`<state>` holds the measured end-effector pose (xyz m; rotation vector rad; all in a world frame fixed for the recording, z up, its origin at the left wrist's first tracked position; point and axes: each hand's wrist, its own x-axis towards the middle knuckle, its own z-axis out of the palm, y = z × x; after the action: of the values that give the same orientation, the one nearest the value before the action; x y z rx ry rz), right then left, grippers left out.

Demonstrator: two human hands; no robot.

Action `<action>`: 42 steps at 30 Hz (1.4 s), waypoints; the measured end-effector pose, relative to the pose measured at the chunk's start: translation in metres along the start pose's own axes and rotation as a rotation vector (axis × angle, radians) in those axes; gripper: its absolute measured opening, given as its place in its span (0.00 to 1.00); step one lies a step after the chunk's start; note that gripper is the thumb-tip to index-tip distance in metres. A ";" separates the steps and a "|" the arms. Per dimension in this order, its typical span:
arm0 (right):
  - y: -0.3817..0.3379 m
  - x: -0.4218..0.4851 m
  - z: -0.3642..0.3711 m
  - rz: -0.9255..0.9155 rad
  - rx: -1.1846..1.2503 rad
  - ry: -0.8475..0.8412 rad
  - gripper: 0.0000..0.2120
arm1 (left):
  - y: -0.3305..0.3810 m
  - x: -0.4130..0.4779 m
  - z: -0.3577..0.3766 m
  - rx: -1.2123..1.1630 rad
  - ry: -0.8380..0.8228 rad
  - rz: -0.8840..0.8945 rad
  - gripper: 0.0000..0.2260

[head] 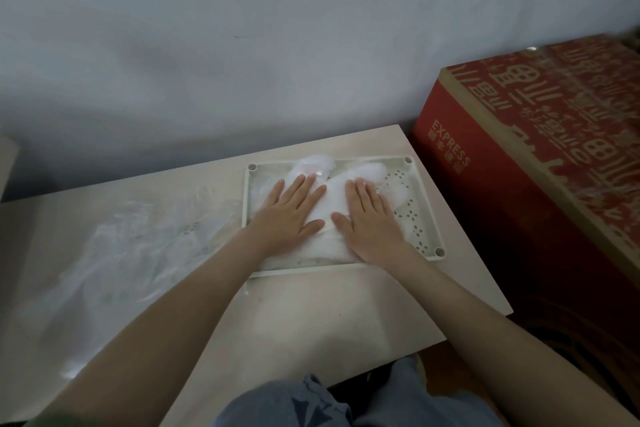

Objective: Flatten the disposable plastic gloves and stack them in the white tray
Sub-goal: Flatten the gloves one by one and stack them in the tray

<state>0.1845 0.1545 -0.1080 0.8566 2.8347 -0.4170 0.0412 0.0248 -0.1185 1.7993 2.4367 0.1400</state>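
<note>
One head-worn camera looks forward and down, close over the pale wood-grain bench [311, 305]. A grey wall [277, 28] stands behind the bench.

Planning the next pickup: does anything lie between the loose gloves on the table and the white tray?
Nothing visible does. The loose gloves lie on the table beside the left rim of the white tray. Inside, the left hand and right hand press flat on the stacked gloves, covering the landing spot.

A pale wood-grain worktop [311, 315] stands against a grey wall [277, 28]. Just beside its right edge sits a red carton [536, 156] printed "EXPRESS". Blue jeans [311, 406] show below.
</note>
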 end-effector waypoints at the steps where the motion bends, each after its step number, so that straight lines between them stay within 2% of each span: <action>1: 0.003 0.001 0.000 0.013 0.015 0.002 0.33 | -0.001 0.000 0.001 0.008 -0.002 0.007 0.38; 4: 0.008 0.001 -0.001 0.040 0.002 0.027 0.34 | 0.000 0.001 0.003 0.015 -0.011 0.001 0.36; 8: 0.020 -0.002 -0.007 0.134 -0.071 0.083 0.34 | 0.000 -0.001 0.002 0.003 -0.026 -0.012 0.39; 13: 0.031 -0.001 -0.009 0.132 -0.028 0.036 0.33 | 0.003 0.001 0.001 0.021 -0.017 -0.026 0.44; 16: 0.029 -0.002 -0.012 0.128 -0.050 0.028 0.32 | 0.007 -0.002 -0.010 -0.061 0.001 -0.054 0.45; 20: 0.022 -0.007 -0.030 0.113 -0.147 0.171 0.28 | 0.009 -0.021 -0.037 -0.180 0.289 -0.070 0.29; 22: 0.016 -0.012 -0.040 0.086 -0.202 0.246 0.24 | 0.004 -0.037 -0.049 -0.198 0.397 -0.151 0.23; 24: 0.008 -0.016 -0.046 0.044 -0.234 0.319 0.20 | -0.007 -0.059 -0.057 -0.205 0.438 -0.280 0.22; 26: -0.001 -0.022 -0.053 -0.002 -0.256 0.362 0.18 | -0.018 -0.087 -0.063 -0.208 0.394 -0.392 0.22; 28: -0.011 -0.026 -0.058 -0.024 -0.246 0.363 0.20 | -0.032 -0.115 -0.060 -0.178 0.278 -0.485 0.20; 30: -0.023 -0.030 -0.062 -0.064 -0.234 0.311 0.22 | -0.043 -0.140 -0.056 -0.142 0.143 -0.589 0.21; 33: -0.042 -0.037 -0.066 -0.137 -0.179 0.198 0.25 | -0.049 -0.173 -0.055 -0.084 -0.089 -0.767 0.29; 35: -0.054 -0.043 -0.066 -0.168 -0.108 0.122 0.25 | -0.052 -0.188 -0.052 -0.069 -0.198 -0.845 0.29; 37: -0.060 -0.048 -0.065 -0.162 -0.081 0.088 0.25 | -0.054 -0.197 -0.049 -0.045 -0.188 -0.862 0.25; 42: -0.063 -0.061 -0.075 -0.061 -0.069 0.122 0.25 | -0.056 -0.203 -0.053 0.035 -0.070 -0.802 0.12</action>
<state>0.1942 0.0955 -0.0091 0.8109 2.9737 -0.2810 0.0400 -0.1861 -0.0671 0.6991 2.8869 -0.0383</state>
